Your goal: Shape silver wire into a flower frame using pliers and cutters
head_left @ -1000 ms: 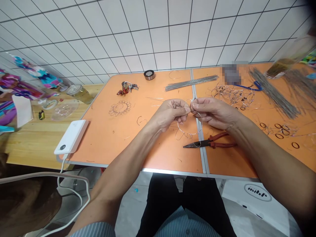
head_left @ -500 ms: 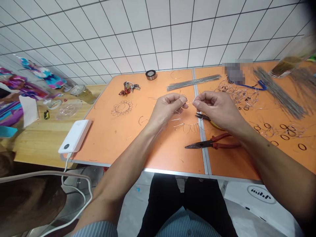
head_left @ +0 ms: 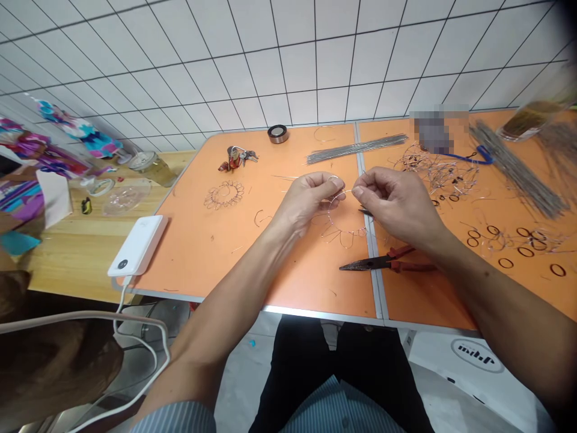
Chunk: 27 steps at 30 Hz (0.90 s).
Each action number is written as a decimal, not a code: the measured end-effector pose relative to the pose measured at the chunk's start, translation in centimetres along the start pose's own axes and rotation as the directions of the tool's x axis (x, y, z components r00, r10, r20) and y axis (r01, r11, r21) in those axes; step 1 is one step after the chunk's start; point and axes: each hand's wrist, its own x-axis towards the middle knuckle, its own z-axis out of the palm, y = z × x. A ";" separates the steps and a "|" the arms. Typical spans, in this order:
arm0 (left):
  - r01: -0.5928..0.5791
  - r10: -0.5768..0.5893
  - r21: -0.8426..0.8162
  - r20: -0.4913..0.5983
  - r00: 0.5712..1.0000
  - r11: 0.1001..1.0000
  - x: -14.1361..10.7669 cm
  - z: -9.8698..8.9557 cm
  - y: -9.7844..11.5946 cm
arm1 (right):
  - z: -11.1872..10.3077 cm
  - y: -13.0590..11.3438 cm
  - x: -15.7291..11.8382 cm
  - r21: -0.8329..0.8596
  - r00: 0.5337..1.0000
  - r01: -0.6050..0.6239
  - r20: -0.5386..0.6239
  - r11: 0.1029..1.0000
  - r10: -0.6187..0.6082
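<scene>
Between my two hands hangs a thin wire ring with looped petals [head_left: 346, 233], above the orange table. My left hand [head_left: 311, 195] pinches the wire at the ring's upper left, where a small loop stands above the thumb. The thumb and index finger of my right hand [head_left: 392, 198] are closed on the wire at the upper right. Below my right hand lie long-nose pliers with red handles [head_left: 372, 263]. The dark tips of a second pair of pliers [head_left: 365, 211] show beside that hand; their handles are hidden. A finished-looking wire flower ring [head_left: 224, 195] lies to the left.
Straight wires [head_left: 356, 149] lie at the back, near a roll of tape [head_left: 277, 133] and a bunch of keys [head_left: 237, 158]. Tangled wire pieces [head_left: 439, 168], dark rings [head_left: 525, 252] and another wire bundle [head_left: 518, 171] spread on the right. A white power bank [head_left: 137, 246] sits at the left edge.
The petalled wire ring has turned and tilted between my fingers, so its round outline shows more clearly. Both hands keep their pinch in nearly the same place. The view has shifted slightly.
</scene>
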 end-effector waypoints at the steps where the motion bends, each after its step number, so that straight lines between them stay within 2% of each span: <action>1: -0.026 0.026 0.006 -0.003 1.000 1.000 0.0 0.1 0.0 | 0.0 0.0 0.0 0.000 1.000 -0.002 -0.008 1.000 0.002; 4: -0.092 0.093 0.025 -0.023 0.995 0.995 -0.2 0.3 0.2 | -0.1 0.0 0.1 0.003 1.000 -0.017 -0.013 1.000 0.017; 7: -0.109 0.109 0.023 -0.021 0.994 0.994 -0.2 0.4 0.2 | -0.1 0.1 0.1 0.015 0.999 -0.027 -0.022 1.000 0.027; 16: -0.094 0.094 -0.024 -0.009 0.996 0.995 -0.1 0.6 -0.6 | 0.2 0.0 -0.1 -0.028 1.000 0.012 -0.023 1.000 -0.012; 22: -0.052 0.050 -0.044 -0.028 0.998 0.998 0.0 0.6 -0.2 | 0.2 0.0 0.1 -0.020 0.999 0.013 -0.044 1.000 -0.014; 27: -0.097 0.095 -0.056 -0.038 0.995 0.994 0.1 0.7 -0.5 | 0.2 -0.1 0.1 -0.033 0.999 0.010 -0.031 0.999 -0.011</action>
